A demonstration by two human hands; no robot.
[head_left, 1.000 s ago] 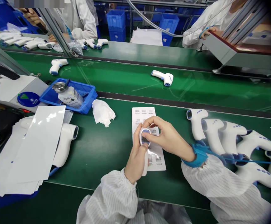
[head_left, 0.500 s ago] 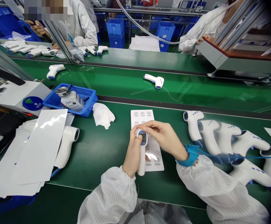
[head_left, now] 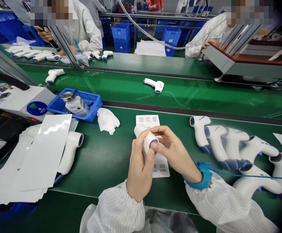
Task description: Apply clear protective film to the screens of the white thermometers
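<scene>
Both my hands are over the green bench, holding a white handheld infrared thermometer [head_left: 146,138] tilted nearly on its side. My left hand [head_left: 141,165] wraps its body from below, and the fingertips of my right hand [head_left: 171,150] pinch its near end. Its display is turned away and hidden. Beneath my hands lies a white printed sheet of small labels [head_left: 150,121], partly covered by them. A blue wrist strap [head_left: 199,178] circles my right wrist. To my right, several white thermometers [head_left: 230,145] lie in an overlapping row.
On the left are a stack of white sheets [head_left: 36,158], a white thermometer [head_left: 70,152], a crumpled wipe [head_left: 107,120] and a blue tray [head_left: 75,106] holding a bottle [head_left: 75,104]. Thermometers lie on the conveyor [head_left: 154,85] beyond. Co-workers stand at the far side.
The thermometer has rotated from upright, display facing me, to tilted on its side with the display hidden. My right hand now pinches its end instead of reaching over its top.
</scene>
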